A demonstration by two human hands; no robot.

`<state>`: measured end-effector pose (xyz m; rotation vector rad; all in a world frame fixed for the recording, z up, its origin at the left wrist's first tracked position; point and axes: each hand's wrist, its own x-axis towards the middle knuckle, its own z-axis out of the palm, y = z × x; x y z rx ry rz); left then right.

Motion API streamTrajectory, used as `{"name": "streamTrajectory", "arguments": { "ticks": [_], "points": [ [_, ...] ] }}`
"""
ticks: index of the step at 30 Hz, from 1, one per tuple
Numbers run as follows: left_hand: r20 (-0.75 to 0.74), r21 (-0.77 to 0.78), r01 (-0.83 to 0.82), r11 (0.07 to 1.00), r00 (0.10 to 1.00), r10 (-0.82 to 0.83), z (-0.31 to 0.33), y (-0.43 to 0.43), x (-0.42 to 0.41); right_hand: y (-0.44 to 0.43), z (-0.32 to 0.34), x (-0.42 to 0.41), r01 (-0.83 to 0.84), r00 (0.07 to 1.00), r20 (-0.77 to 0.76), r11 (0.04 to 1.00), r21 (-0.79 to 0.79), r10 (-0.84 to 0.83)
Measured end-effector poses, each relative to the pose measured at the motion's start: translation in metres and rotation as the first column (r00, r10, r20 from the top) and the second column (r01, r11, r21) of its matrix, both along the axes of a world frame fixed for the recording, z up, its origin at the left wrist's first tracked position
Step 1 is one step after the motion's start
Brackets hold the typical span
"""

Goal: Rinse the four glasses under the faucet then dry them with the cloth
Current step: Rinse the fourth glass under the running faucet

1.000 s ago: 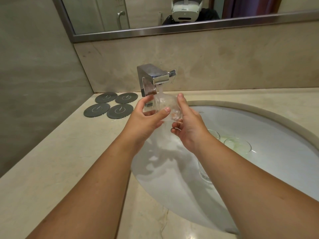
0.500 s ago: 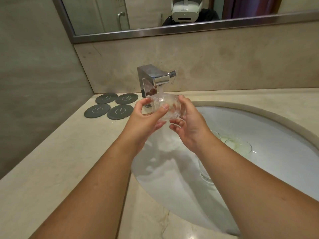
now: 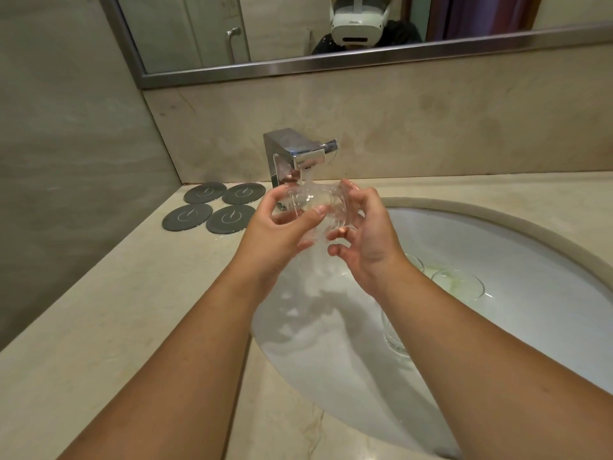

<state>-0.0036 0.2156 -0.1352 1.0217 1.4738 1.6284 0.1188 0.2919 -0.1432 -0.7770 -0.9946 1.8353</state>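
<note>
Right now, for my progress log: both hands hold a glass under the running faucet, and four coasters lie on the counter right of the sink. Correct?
No: the head view shows the coasters on the counter left of the sink. The rest stands: the left hand and right hand hold a glass under the running faucet.

Moderate brightness, warm indoor tone, even across table [image 3: 99, 327]. I read light as overhead: soft grey shadow pools in white sink [image 3: 497, 247] bowl, beneath glass [image 3: 308, 207], edges diffuse. Chrome faucet [image 3: 292, 151] carries bluish reflection and small bright highlights. Glass smeared by running water and motion; I cannot trace its outline cleanly. Wide-angle distortion strong: mirror frame [image 3: 365, 59] slants, left wall lines lean outward, forearms balloon toward bottom corners. Centre sharp enough for me, far edges softer.
</note>
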Motion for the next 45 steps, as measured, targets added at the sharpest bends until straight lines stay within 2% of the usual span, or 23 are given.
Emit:
{"name": "streamTrajectory", "arguments": {
  "ticks": [6,9,14,19,24,28,33,36,41,45],
  "points": [
    [0.056,-0.012,0.063,0.998,0.996,-0.063,0.001,-0.002,0.004,0.000,-0.002,-0.001,0.067,0.998,-0.023,0.997,0.036,-0.067],
    [0.027,-0.002,0.107,0.994,0.994,-0.107,-0.001,-0.002,0.003,0.002,-0.003,-0.001,0.081,0.996,-0.028,0.996,0.041,-0.080],
    [0.038,0.015,0.066,0.998,0.997,-0.066,0.002,-0.003,0.004,0.001,-0.004,0.000,0.070,0.997,0.030,0.995,0.065,-0.072],
    [0.115,0.008,0.042,0.999,0.992,-0.043,0.003,-0.002,0.004,0.000,-0.002,-0.002,0.014,1.000,0.011,0.997,0.074,-0.015],
    [0.144,-0.043,0.050,0.998,0.989,-0.044,0.000,-0.001,0.003,0.002,-0.003,-0.002,0.060,0.998,-0.035,0.998,0.034,-0.058],
    [0.071,-0.054,0.107,0.993,0.992,-0.103,-0.003,-0.001,0.002,0.005,-0.007,-0.004,0.103,0.994,-0.036,0.995,-0.004,-0.103],
    [-0.032,-0.024,0.060,0.998,0.998,-0.061,-0.004,0.000,-0.001,0.006,-0.011,-0.005,0.120,0.992,0.031,0.993,0.024,-0.120],
    [-0.006,-0.035,0.060,0.998,0.998,-0.060,-0.005,0.001,-0.001,0.008,-0.013,-0.006,0.099,0.992,0.083,0.995,-0.009,-0.098],
    [0.061,-0.071,0.027,0.997,0.998,-0.023,-0.006,0.004,0.000,0.012,-0.014,-0.006,0.013,0.999,0.047,1.000,-0.024,-0.012],
    [0.079,-0.111,0.043,0.993,0.996,-0.034,-0.005,0.005,0.000,0.016,-0.020,-0.009,0.044,0.998,0.041,0.999,-0.024,-0.043]
  ]
}}
